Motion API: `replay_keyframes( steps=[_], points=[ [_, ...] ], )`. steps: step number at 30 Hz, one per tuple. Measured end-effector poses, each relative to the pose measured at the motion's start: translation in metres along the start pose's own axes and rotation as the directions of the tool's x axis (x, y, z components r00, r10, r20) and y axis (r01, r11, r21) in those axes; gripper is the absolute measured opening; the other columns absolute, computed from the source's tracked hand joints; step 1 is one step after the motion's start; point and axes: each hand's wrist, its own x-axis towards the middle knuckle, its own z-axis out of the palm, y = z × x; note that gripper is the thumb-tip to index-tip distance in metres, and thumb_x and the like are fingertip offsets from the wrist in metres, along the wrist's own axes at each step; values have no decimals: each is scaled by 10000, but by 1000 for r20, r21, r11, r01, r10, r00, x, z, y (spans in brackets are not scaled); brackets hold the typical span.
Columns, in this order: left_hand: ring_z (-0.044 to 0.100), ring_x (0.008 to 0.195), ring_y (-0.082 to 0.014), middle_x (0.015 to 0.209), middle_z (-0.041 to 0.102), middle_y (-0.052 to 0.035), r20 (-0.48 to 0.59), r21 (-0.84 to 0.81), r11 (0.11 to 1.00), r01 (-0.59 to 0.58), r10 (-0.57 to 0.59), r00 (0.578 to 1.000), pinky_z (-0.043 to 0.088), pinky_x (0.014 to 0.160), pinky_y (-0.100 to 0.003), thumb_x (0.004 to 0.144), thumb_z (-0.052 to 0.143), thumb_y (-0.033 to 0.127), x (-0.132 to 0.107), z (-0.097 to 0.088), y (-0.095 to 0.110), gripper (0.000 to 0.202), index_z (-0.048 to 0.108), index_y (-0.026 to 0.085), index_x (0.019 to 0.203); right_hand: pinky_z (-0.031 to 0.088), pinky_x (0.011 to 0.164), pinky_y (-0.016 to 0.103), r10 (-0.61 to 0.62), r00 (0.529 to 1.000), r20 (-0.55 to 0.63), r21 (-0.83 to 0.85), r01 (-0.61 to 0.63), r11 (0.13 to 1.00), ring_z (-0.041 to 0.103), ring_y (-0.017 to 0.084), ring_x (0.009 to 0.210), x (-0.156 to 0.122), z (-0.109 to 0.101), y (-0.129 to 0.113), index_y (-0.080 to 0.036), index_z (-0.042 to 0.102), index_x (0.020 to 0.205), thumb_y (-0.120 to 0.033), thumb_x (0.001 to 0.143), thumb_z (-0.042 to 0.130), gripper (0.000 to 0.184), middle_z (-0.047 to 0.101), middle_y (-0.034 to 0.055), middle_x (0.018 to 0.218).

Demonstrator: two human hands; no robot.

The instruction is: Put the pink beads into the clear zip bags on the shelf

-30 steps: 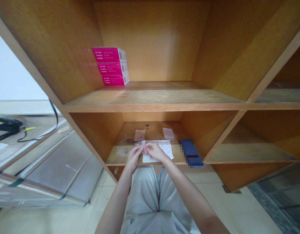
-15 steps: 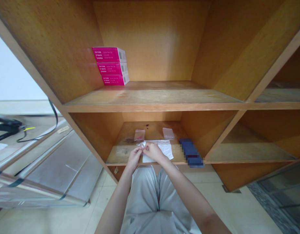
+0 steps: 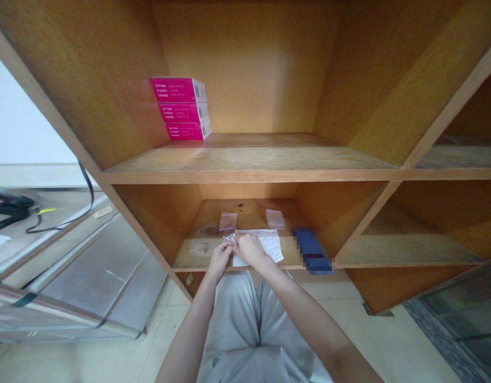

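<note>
a wooden shelving unit (image 3: 249,176) fills the view, its honey-coloured compartments seen from just in front, with the person's grey trousers (image 3: 237,330) below and a pale tiled floor (image 3: 165,340) under them. on the upper shelf (image 3: 269,157), three magenta boxes (image 3: 180,109) with printed labels sit stacked against the left wall. the person works at the front of the lower shelf (image 3: 245,213), in the middle compartment. a white paper sheet (image 3: 272,244) lies flat there, and a small clear plastic bag (image 3: 230,236) sits at its left corner, held just above the paper. the left hand (image 3: 220,261) and right hand (image 3: 250,250) meet over that corner, nearly touching. the fingers (image 3: 228,246) of the left hand and the fingers (image 3: 238,243) of the right are drawn together on the bag, pinching it. behind the paper lie two more small plastic bags (image 3: 228,221) (image 3: 274,218), well apart from each other. to the right, a dark blue object (image 3: 311,250) lies on the shelf, too blurred to identify.
</note>
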Motion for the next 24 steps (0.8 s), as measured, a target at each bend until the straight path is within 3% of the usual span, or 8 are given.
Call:
replay_keyframes(
  steps=[5,13,15,19,24],
  points=[
    [483,606,-115,606,572,15,-5,56,998,-7,7,1000,362,621,-211,634,538,205,0,0,-1,89,564,145,573,433,638,260,46,999,9,-84,-45,995,630,216,783,-2,-6,-4,-127,589,898,-214,808,407,221,660,135,866],
    [503,611,-109,610,573,8,-36,-13,999,39,-40,999,368,609,-204,640,540,221,4,-4,-11,99,579,145,591,421,654,273,216,974,-64,-80,-221,972,620,218,804,1,-10,7,-135,544,896,-206,820,396,181,645,132,861],
    [506,615,-107,612,576,10,-26,-26,999,36,-37,999,370,613,-203,638,541,211,4,-4,-12,91,583,147,589,416,650,270,194,980,-52,-69,-198,978,617,211,798,1,-11,8,-133,528,933,-197,824,395,184,640,127,862],
    [506,626,-105,623,581,8,-10,-41,999,26,-27,1000,373,622,-203,640,542,194,4,-4,-11,82,596,148,598,408,653,246,11,999,-38,-54,-13,998,606,182,818,-1,-13,11,-166,497,1029,-168,835,389,222,623,92,905],
    [518,656,-114,656,588,-3,7,-46,999,24,-23,1000,381,645,-214,650,560,216,2,-3,-8,88,602,146,620,419,667,253,-75,997,32,-117,78,990,607,189,820,0,-16,12,-177,595,910,-176,849,372,231,610,97,914]
  ],
)
